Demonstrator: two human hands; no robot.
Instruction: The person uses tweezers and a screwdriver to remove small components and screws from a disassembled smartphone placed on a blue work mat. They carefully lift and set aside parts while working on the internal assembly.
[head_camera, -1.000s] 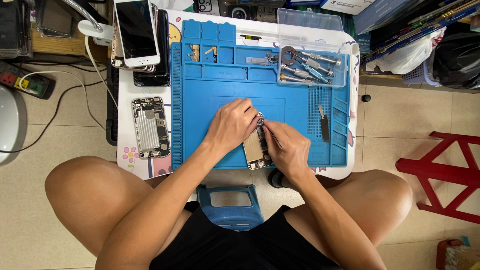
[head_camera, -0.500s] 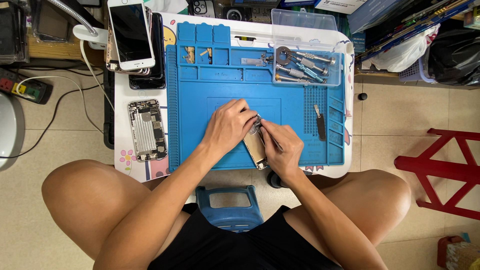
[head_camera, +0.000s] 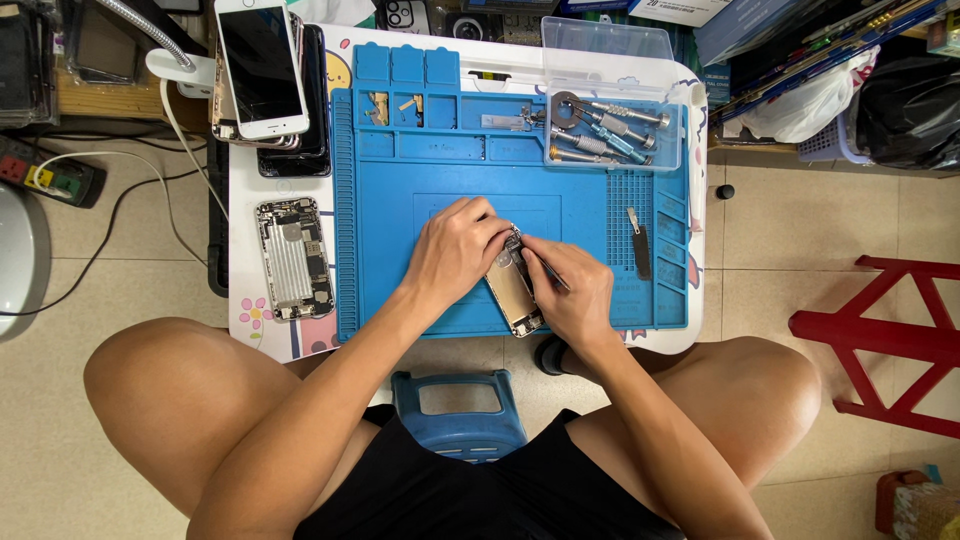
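the left hand (head_camera: 462, 250) lies over the upper end of an opened phone body (head_camera: 513, 290) in the middle of the blue work mat (head_camera: 400, 220), its fingers curled down on the phone to keep it in place. the right hand (head_camera: 573, 298) is closed around a thin metal tool (head_camera: 545, 268), perhaps tweezers, though the view is too small to be sure, and the tip points into the top part of the phone, just beside the left fingertips. the phone body lies tilted on the mat, near the front edge of the small white desk (head_camera: 245, 200). the step in hand looks like fine work inside the phone, on a very small part near its top. the next move calls, i think, for a steady left hold and a very light, exact motion of the tool, because the part is small and easy to lose. a clear box of screwdrivers (head_camera: 610, 135) stands at the back right of the mat, a dark flat tool (head_camera: 639, 245) lies to the right, a second opened phone shell (head_camera: 292, 258) lies left of the mat, and a stack of phones (head_camera: 265, 75) is behind it.
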